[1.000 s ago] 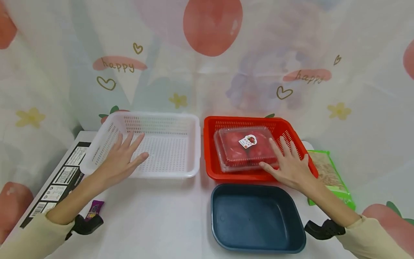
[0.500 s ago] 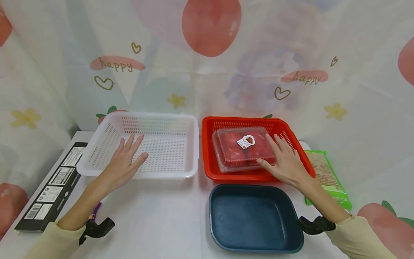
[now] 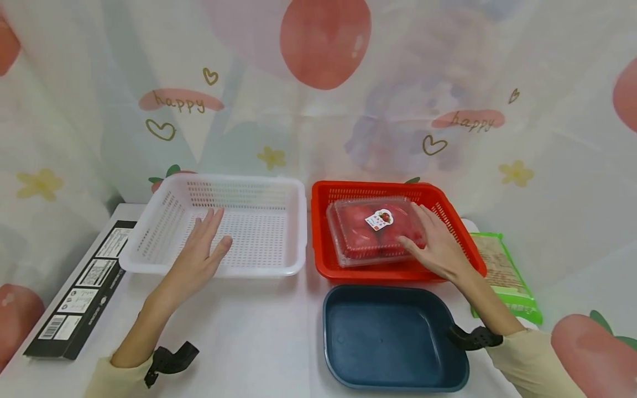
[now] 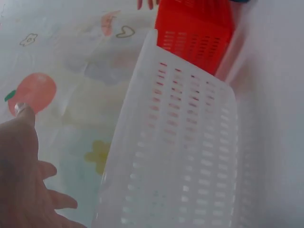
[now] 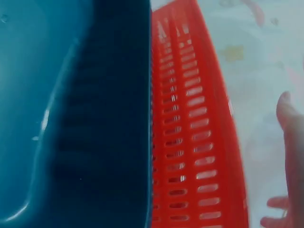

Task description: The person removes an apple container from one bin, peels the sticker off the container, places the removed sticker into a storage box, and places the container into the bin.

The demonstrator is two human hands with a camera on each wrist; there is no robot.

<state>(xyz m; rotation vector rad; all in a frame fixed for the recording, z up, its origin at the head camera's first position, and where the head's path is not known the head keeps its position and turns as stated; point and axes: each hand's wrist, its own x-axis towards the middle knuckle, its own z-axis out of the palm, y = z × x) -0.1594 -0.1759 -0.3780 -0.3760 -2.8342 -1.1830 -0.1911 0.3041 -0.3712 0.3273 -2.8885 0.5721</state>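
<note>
Printed cloth (image 3: pixel 318 132) hangs behind a white desk (image 3: pixel 249 342). Toward its back edge, right of centre, a clear clamshell with red contents (image 3: pixel 358 237) lies in a red slotted basket (image 3: pixel 338 272). At its right end is the right hand (image 3: pixel 435 243), fingers extended and loosely parted; contact cannot be told. The left hand (image 3: pixel 196 254), fingers outstretched and holding nothing, is over a white basket (image 3: pixel 264 271).

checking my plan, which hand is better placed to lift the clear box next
The right hand, probably: it is at the right side of the clear box, while the left hand is by the white basket.
</note>
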